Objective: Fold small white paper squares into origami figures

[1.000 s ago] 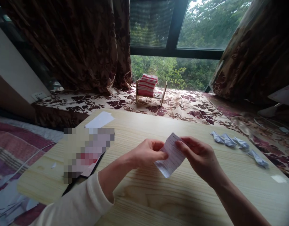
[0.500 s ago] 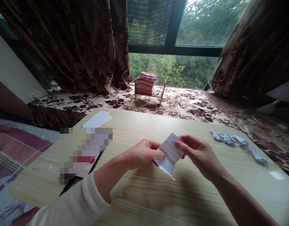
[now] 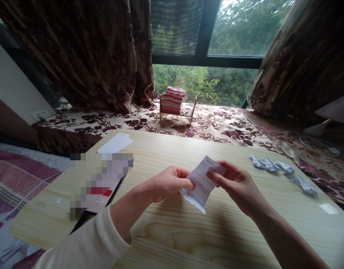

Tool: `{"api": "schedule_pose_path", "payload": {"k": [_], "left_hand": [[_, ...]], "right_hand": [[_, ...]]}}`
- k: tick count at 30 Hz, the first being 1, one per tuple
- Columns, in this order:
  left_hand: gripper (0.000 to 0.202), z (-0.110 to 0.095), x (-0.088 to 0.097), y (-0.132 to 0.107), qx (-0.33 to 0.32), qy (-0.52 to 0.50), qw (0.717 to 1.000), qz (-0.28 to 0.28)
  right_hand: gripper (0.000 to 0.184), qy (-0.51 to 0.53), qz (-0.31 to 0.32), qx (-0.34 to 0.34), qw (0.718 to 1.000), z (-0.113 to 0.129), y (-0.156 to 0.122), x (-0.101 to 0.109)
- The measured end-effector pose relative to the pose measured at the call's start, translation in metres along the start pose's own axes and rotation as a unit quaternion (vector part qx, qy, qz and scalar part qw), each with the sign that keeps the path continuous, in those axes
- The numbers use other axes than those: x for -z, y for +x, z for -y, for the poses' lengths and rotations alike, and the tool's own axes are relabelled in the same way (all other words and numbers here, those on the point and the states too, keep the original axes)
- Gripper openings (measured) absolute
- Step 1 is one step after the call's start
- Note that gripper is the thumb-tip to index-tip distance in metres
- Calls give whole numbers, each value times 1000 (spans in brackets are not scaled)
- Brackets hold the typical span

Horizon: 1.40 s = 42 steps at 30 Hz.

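Paper (image 3: 202, 186) between left fingers (image 3: 185, 183) and right fingers (image 3: 218, 178), both in closed pinches on it.

White printed paper (image 3: 202, 187), uneven lower edge, slanted between both hands (image 3: 169, 184)

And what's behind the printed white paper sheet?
Fingers of the left hand and right hand, partly hidden by the printed white paper sheet; pale wooden tabletop shows past its edges. Whatever else it covers can't be seen.
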<state>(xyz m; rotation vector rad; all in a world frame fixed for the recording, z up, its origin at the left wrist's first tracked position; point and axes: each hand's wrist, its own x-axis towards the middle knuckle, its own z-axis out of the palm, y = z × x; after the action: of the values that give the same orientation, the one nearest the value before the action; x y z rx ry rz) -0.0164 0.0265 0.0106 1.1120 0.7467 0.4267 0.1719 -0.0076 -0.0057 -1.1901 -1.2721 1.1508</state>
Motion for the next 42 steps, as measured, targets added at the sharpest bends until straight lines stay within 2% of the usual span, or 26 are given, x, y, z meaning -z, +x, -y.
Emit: {"api": "schedule_pose_path", "payload": {"k": [7,11,13,16,20,22,24,26,29,31,34,38,42], "left_hand": [[23,1,0,-1,9,-5,1000,8],[24,1,4,0,4,-14,1000,2],[37,3,7,4,-10,-53,999,10],[54,8,7,10,-8,-125,990,57],[36,13,1,10,-13,-171,981,86],[27,12,-1,7,-10,-158,985,66],[22,8,-2,4,-24,-142,989,17],[23,6,-1,3,-58,-125,990,-42],[27,6,-1,5,-92,-99,986,-99],[25,7,-1,7,-87,-75,988,-104],[28,8,-1,7,-68,-42,993,-84],[40,8,-2,6,-62,-36,995,-69],[34,8,-2,4,-41,-12,997,-66]], "right_hand": [[20,-34,-15,-5,999,-3,-1,2],[17,-14,-20,17,1000,-3,1,4],[14,10,-6,50,999,0,0,4],[17,68,35,91,993,9,-6,4],[24,99,80,59,990,14,-11,6],[23,90,73,36,993,11,-9,7],[18,89,16,20,996,7,-4,9],[27,113,-41,-6,993,3,1,10],[41,126,-46,-58,989,0,6,12],[39,82,-40,-73,993,-1,6,11],[32,11,-43,-56,997,0,4,9],[30,-28,-34,-35,998,1,1,5],[31,-52,-15,-20,998,-1,1,3]]}}
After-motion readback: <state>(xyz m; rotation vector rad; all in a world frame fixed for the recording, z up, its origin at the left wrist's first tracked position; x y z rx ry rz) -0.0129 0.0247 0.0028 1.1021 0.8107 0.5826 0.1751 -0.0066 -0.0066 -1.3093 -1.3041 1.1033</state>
